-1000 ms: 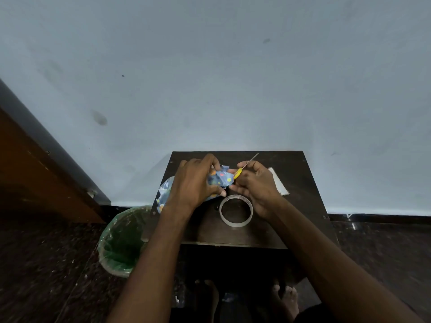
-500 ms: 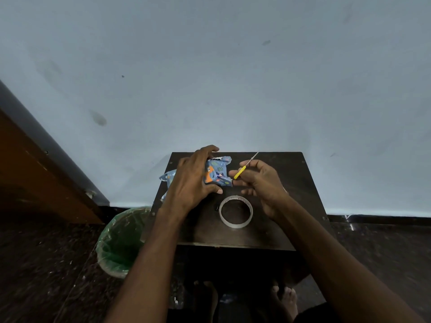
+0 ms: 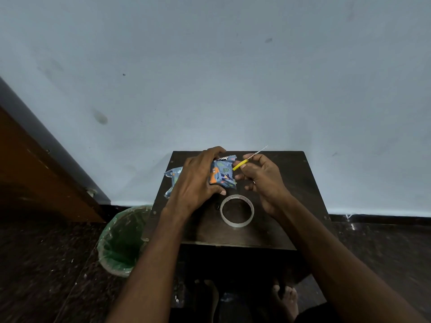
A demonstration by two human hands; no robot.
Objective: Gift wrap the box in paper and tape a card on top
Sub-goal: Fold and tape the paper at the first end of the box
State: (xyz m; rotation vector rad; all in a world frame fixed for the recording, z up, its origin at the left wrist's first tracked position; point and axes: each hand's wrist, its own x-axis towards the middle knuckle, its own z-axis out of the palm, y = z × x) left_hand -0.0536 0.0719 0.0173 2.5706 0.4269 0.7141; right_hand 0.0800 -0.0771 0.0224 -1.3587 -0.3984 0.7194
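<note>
My left hand (image 3: 197, 180) grips a small box wrapped in blue patterned paper (image 3: 222, 174), lifted a little above the dark table (image 3: 296, 183); loose paper sticks out to the left of the hand. My right hand (image 3: 263, 179) holds small yellow-handled scissors (image 3: 247, 160), blades pointing up and away, its fingertips close to the box's right end. A roll of clear tape (image 3: 237, 213) lies flat on the table just below the box. No card is visible; my right hand covers that spot.
A bin with a green liner (image 3: 121, 243) stands on the floor left of the table. A brown wooden door (image 3: 35, 173) is at far left. The pale wall rises right behind the table. My bare feet (image 3: 284, 299) show under its front edge.
My left hand lifted the wrapped box and turned it upward. The right hand drew back slightly to the right with the scissors. The white card once seen beyond the right hand is now hidden.
</note>
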